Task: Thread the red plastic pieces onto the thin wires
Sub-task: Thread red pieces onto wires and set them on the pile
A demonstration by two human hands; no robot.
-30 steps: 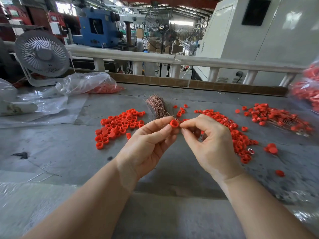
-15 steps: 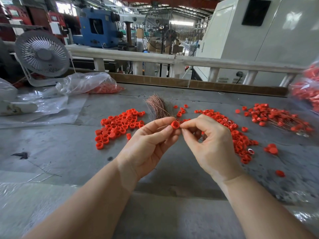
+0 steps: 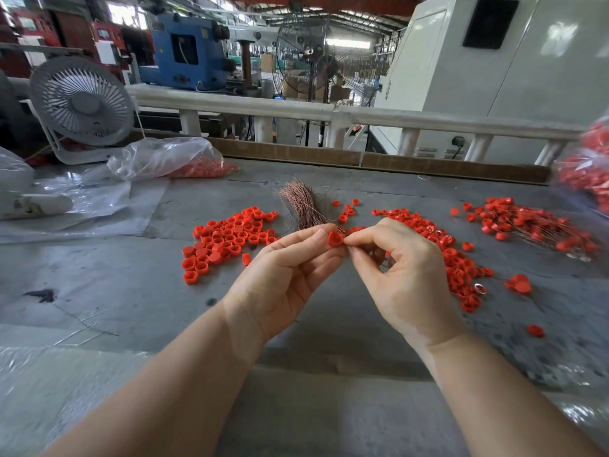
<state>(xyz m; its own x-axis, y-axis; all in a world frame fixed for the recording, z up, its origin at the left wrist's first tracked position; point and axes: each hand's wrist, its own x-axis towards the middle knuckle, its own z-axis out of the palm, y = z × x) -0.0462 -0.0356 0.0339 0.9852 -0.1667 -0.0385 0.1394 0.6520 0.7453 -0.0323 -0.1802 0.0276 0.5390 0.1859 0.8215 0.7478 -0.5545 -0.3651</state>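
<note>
My left hand (image 3: 283, 275) pinches a small red plastic piece (image 3: 335, 239) between thumb and forefinger above the grey table (image 3: 108, 285). Right beside it, my right hand (image 3: 402, 268) pinches its fingertips together against the piece; the thin wire between them is too fine to see clearly. A bundle of thin copper wires (image 3: 301, 202) lies behind my hands. Loose red pieces lie in a pile at the left (image 3: 227, 239) and in a strip at the right (image 3: 451, 258). Red pieces on wires (image 3: 534, 225) lie at the far right.
A clear plastic bag with red pieces (image 3: 171, 159) and a white desk fan (image 3: 80, 102) stand at the back left. Another bag of red pieces (image 3: 590, 173) sits at the right edge. A white rail (image 3: 329, 112) runs behind the table.
The red piece has shifted slightly between my fingertips, and my right fingers have closed in against it. Both hands stay in nearly the same place.
</note>
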